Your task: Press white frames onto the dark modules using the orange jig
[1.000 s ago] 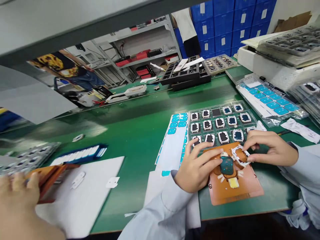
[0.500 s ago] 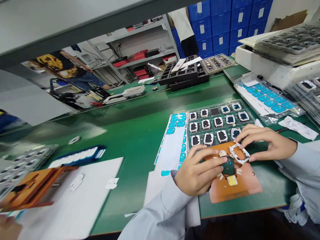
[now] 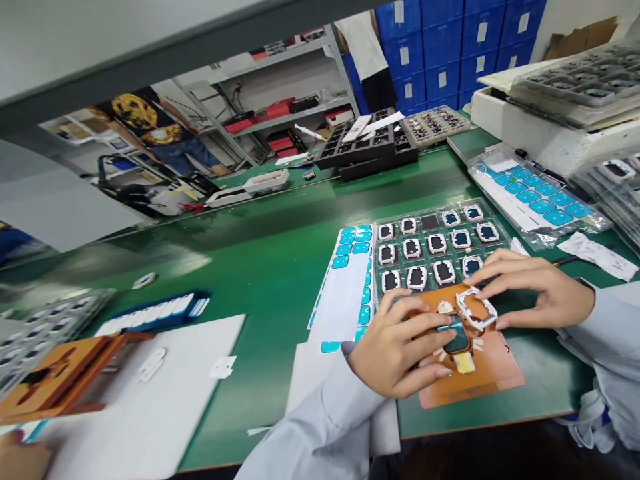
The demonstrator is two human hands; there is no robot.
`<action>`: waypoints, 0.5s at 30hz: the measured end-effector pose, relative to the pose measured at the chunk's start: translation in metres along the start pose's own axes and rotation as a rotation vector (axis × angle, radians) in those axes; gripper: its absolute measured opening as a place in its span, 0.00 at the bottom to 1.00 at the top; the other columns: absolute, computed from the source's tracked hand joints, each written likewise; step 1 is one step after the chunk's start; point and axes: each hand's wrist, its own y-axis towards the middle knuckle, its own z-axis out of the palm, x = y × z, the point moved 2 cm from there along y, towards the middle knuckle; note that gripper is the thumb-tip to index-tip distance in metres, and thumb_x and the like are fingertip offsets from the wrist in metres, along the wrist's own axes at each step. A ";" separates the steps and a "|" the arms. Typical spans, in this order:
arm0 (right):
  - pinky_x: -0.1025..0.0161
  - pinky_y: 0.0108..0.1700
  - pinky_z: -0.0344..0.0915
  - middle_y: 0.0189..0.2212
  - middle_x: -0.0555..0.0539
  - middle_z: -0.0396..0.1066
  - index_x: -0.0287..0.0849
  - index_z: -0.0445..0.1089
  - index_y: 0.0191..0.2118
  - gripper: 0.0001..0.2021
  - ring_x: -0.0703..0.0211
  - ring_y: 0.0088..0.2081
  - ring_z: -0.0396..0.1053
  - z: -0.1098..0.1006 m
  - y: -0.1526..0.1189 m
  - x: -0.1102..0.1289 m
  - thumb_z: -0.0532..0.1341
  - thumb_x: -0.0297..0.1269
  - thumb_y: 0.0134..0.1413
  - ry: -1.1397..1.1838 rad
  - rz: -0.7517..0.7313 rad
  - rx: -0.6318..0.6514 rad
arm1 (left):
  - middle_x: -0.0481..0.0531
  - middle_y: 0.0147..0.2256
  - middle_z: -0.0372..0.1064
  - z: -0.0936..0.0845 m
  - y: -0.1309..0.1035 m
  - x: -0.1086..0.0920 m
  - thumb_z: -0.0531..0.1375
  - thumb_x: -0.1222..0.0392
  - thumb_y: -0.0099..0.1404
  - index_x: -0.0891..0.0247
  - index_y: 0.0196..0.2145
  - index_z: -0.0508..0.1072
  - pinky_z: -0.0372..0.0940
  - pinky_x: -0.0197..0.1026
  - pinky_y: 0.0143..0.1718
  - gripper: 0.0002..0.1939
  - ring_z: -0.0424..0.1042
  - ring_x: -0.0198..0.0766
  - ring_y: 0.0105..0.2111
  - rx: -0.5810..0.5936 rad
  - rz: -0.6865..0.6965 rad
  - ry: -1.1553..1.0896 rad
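An orange jig plate (image 3: 493, 377) lies at the near edge of the green table. My left hand (image 3: 400, 347) rests on its left side, fingertips pinching a small dark teal part (image 3: 456, 339) seated in the jig. My right hand (image 3: 530, 290) holds a white square frame (image 3: 476, 308) tilted just above the jig's upper right. Behind the jig stands a clear tray (image 3: 435, 250) with several white-framed parts.
A sheet of blue stickers (image 3: 350, 280) lies left of the tray, another bagged sheet (image 3: 535, 193) at right. Stacked trays (image 3: 575, 83) fill the far right. A second orange jig (image 3: 55, 380) and white paper (image 3: 165, 393) sit at left, with another person's hand (image 3: 20, 457) near them.
My left fingers have curled onto the dark teal part. The white frame has shifted slightly up and left. At left the other person's hand has pulled back off the second jig.
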 end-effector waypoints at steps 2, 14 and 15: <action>0.53 0.49 0.67 0.51 0.40 0.72 0.44 0.72 0.49 0.16 0.52 0.47 0.68 -0.001 -0.001 0.000 0.68 0.40 0.57 -0.014 -0.008 0.018 | 0.53 0.45 0.78 0.000 0.002 -0.001 0.48 0.47 0.73 0.64 0.48 0.74 0.54 0.52 0.54 0.22 0.64 0.45 0.44 -0.015 -0.002 -0.033; 0.53 0.42 0.67 0.46 0.43 0.76 0.46 0.73 0.49 0.14 0.53 0.40 0.67 0.002 0.000 0.010 0.68 0.39 0.57 -0.079 -0.024 -0.077 | 0.51 0.46 0.78 0.000 0.000 -0.001 0.56 0.48 0.69 0.61 0.43 0.76 0.56 0.54 0.52 0.15 0.65 0.47 0.46 -0.015 -0.044 -0.063; 0.52 0.41 0.66 0.46 0.43 0.76 0.47 0.73 0.49 0.15 0.53 0.39 0.67 0.004 0.001 0.012 0.68 0.39 0.56 -0.091 -0.020 -0.084 | 0.50 0.45 0.78 0.001 0.001 -0.001 0.58 0.50 0.68 0.60 0.42 0.76 0.58 0.53 0.51 0.13 0.66 0.47 0.45 -0.040 -0.065 -0.069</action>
